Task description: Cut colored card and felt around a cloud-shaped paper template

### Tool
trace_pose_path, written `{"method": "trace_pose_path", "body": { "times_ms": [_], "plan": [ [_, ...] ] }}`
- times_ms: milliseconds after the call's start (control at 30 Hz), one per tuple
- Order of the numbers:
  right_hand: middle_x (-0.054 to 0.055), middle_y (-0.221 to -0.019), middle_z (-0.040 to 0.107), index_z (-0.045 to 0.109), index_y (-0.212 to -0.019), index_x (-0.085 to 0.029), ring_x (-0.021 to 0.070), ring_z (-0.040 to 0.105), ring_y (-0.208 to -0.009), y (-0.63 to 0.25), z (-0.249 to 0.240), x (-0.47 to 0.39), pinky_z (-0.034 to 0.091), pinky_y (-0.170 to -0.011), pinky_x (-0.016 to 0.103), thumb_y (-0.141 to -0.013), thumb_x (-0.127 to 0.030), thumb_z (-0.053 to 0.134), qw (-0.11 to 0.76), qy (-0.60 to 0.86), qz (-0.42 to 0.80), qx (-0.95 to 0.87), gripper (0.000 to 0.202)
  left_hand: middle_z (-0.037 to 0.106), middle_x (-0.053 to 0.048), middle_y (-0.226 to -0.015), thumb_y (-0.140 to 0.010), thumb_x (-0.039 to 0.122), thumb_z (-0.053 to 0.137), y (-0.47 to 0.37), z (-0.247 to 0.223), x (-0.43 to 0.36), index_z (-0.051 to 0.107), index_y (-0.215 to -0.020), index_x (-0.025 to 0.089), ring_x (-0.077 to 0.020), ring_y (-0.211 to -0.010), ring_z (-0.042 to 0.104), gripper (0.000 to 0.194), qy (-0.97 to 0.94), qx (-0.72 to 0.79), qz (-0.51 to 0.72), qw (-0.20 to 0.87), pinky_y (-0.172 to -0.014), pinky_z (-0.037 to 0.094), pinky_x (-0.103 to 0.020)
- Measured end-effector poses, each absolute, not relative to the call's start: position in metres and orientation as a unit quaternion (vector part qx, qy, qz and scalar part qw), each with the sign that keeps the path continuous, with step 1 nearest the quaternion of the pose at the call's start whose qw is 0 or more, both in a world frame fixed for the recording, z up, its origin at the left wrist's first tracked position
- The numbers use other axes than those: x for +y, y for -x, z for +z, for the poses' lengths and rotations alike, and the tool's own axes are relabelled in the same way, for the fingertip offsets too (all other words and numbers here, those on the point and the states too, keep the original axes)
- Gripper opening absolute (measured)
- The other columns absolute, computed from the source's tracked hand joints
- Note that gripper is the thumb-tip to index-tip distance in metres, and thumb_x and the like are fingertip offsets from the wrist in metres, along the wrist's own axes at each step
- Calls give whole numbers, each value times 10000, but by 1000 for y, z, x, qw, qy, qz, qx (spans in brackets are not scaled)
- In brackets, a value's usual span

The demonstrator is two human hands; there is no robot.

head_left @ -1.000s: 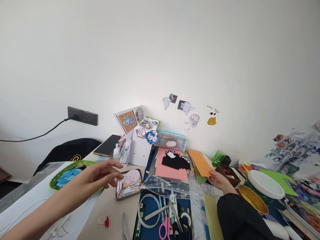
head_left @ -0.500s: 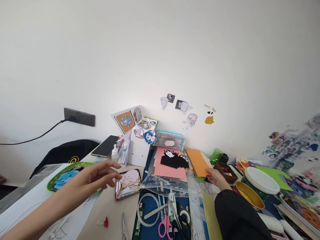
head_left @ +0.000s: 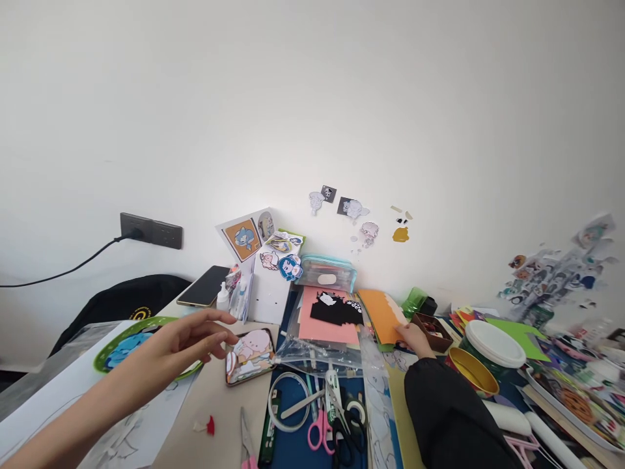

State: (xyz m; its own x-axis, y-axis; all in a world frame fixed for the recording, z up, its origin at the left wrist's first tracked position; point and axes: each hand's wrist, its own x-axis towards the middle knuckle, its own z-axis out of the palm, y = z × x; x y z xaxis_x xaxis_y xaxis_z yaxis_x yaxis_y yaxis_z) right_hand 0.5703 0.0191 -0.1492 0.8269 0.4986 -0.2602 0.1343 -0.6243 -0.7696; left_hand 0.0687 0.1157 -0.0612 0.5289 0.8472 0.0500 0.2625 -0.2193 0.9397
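Observation:
My left hand [head_left: 195, 342] hovers with its fingers loosely apart and nothing in them, beside a tin with a cartoon picture [head_left: 251, 355]. My right hand [head_left: 414, 339], in a black sleeve, pinches the lower right corner of an orange paper [head_left: 379, 316]. Left of that paper lies a pink sheet [head_left: 325, 331] with a black cut-out paper [head_left: 334, 311] on it. A small red piece [head_left: 210, 425] rests on the beige board [head_left: 183, 443], near pink-handled scissors [head_left: 247, 443].
A green basket [head_left: 100, 358] with blue pieces stands left. Tape rolls, scissors and a glue tube [head_left: 332, 397] lie front centre. To the right are a brown box [head_left: 442, 339], a yellow tin [head_left: 471, 371] and a white-lidded tub [head_left: 495, 342]. Behind is a wall.
The view has turned slightly right, so most things appear shifted left. My right hand still holds the orange paper's corner and reaches slightly farther over it. My left hand keeps nearly the same pose.

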Motion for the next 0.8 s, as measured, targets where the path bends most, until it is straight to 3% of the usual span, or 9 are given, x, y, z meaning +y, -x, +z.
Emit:
{"method": "trace_pose_path", "body": {
  "times_ms": [200, 400, 567, 667, 800],
  "plan": [
    [81, -1189, 592, 571, -1165, -170, 229, 616, -978, -562, -111, -7, 526, -810, 427, -912, -271, 576, 235, 912, 185, -282, 272, 728, -58, -893, -756, 548, 576, -64, -52, 111, 586, -986, 260, -254, -774, 653, 368, -725, 363, 315, 493, -668, 476, -328],
    [70, -1143, 618, 599, -1112, -163, 219, 625, -955, -529, -92, -84, 526, -806, 418, -910, -267, 580, 131, 892, 204, -380, 228, 731, -52, -873, -755, 512, 592, -61, -40, 101, 589, -976, 242, -239, -755, 658, 349, -731, 328, 333, 496, -691, 502, -332],
    [72, -1144, 621, 609, -1092, -165, 222, 617, -981, -467, -119, -143, 512, -837, 430, -906, -266, 586, 101, 898, 187, -386, 212, 729, -59, -896, -765, 510, 592, -58, -33, 94, 587, -992, 235, -234, -775, 656, 357, -740, 299, 334, 501, -701, 511, -337],
    [87, -1238, 572, 577, -1163, -183, 249, 581, -1061, -425, -148, -147, 480, -887, 468, -910, -300, 574, 106, 913, 140, -368, 279, 725, -58, -908, -777, 494, 591, -57, -31, 90, 580, -991, 227, -223, -774, 657, 343, -736, 284, 334, 516, -701, 513, -329],
    [90, -1210, 585, 574, -1163, -174, 242, 596, -1026, -398, -170, -134, 489, -868, 458, -910, -299, 574, 106, 930, 108, -334, 282, 719, -63, -913, -788, 490, 577, -54, -27, 87, 568, -995, 218, -219, -774, 660, 342, -740, 266, 332, 521, -710, 511, -334]
  ]
}}
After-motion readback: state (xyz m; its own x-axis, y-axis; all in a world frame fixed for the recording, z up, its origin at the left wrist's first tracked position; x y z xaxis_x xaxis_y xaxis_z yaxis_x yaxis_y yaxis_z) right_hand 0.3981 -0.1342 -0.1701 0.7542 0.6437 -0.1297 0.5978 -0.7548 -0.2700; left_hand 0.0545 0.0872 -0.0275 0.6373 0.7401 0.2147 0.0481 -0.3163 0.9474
